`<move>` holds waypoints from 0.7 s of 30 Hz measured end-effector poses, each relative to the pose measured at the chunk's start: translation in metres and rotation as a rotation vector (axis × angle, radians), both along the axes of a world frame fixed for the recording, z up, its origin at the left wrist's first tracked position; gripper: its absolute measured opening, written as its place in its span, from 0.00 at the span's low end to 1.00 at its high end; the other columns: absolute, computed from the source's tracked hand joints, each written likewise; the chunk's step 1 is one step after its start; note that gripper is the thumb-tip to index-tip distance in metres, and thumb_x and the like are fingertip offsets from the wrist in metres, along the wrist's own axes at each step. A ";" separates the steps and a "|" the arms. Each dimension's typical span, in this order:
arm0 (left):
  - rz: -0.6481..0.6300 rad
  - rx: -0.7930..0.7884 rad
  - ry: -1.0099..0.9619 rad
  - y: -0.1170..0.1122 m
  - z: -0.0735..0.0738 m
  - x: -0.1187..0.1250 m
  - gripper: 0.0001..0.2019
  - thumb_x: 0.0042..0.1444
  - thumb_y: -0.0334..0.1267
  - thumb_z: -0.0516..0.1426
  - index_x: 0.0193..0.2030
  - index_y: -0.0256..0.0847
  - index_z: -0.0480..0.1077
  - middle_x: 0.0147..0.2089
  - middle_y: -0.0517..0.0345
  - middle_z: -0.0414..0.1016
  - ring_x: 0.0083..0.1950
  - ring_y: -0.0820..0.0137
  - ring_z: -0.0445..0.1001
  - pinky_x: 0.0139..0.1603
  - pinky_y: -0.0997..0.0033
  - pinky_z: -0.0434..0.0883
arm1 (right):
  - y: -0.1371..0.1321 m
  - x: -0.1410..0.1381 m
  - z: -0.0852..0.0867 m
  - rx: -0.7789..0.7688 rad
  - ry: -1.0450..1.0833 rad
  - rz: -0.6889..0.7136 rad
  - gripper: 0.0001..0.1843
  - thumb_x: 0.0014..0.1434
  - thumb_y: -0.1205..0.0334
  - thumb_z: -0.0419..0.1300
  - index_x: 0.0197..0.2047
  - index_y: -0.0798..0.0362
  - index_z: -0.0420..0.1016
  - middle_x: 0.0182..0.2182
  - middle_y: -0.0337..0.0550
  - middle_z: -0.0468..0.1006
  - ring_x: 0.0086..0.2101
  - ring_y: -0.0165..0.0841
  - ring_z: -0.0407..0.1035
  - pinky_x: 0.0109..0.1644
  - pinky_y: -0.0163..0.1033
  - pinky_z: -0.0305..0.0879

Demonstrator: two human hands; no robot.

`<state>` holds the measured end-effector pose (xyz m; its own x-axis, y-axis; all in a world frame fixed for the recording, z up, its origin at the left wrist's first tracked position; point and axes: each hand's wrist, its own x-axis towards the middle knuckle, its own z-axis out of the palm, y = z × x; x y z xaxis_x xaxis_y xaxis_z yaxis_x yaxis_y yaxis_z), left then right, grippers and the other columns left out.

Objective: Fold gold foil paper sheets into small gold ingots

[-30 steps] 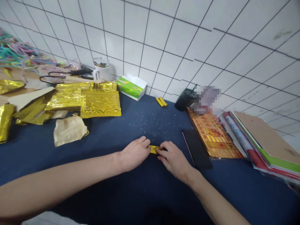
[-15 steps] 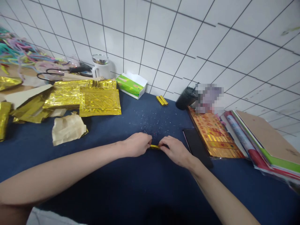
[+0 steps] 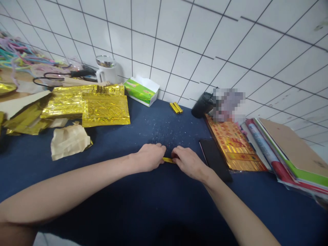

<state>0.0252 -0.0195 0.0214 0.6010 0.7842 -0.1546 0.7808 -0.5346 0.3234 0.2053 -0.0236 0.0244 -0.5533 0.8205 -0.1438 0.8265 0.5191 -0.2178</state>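
Observation:
A small folded strip of gold foil paper (image 3: 168, 160) lies on the dark blue tablecloth (image 3: 143, 205), only its middle showing. My left hand (image 3: 150, 157) pinches its left end and my right hand (image 3: 188, 162) pinches its right end, fingers curled down onto it. Two finished gold foil bars (image 3: 176, 107) lie farther back near the wall. A stack of flat gold foil sheets (image 3: 106, 111) sits at the back left.
A crumpled tan paper (image 3: 68, 140) lies left of my arm. A black phone (image 3: 214, 160) and a gold-and-red printed pack (image 3: 234, 143) lie right of my hands, beside stacked folders (image 3: 287, 153). A green tissue box (image 3: 140, 90), white mug (image 3: 106, 70) and scissors (image 3: 51, 78) stand by the tiled wall.
My hands have closed in on the gold strip, so less of it shows between them. The view has shifted slightly to the right.

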 end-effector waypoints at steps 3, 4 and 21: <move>0.003 -0.024 -0.022 0.001 -0.001 0.000 0.07 0.50 0.36 0.56 0.37 0.37 0.67 0.37 0.51 0.70 0.36 0.61 0.73 0.32 0.68 0.66 | -0.003 0.001 -0.003 0.005 0.035 -0.012 0.05 0.55 0.70 0.54 0.33 0.54 0.69 0.31 0.41 0.72 0.33 0.32 0.66 0.37 0.37 0.55; 0.002 -0.037 -0.034 0.001 -0.001 0.000 0.07 0.50 0.35 0.57 0.37 0.38 0.67 0.37 0.51 0.70 0.36 0.61 0.73 0.32 0.68 0.66 | -0.005 0.002 -0.005 0.007 0.062 -0.022 0.05 0.55 0.70 0.54 0.33 0.54 0.69 0.31 0.40 0.71 0.33 0.32 0.66 0.38 0.37 0.55; 0.125 -0.434 -1.010 0.035 0.067 -0.005 0.08 0.41 0.39 0.61 0.24 0.36 0.68 0.23 0.63 0.67 0.26 0.76 0.65 0.29 0.75 0.61 | -0.013 -0.012 0.039 -0.012 0.539 -0.142 0.19 0.62 0.56 0.46 0.25 0.54 0.67 0.19 0.35 0.67 0.22 0.26 0.62 0.28 0.32 0.54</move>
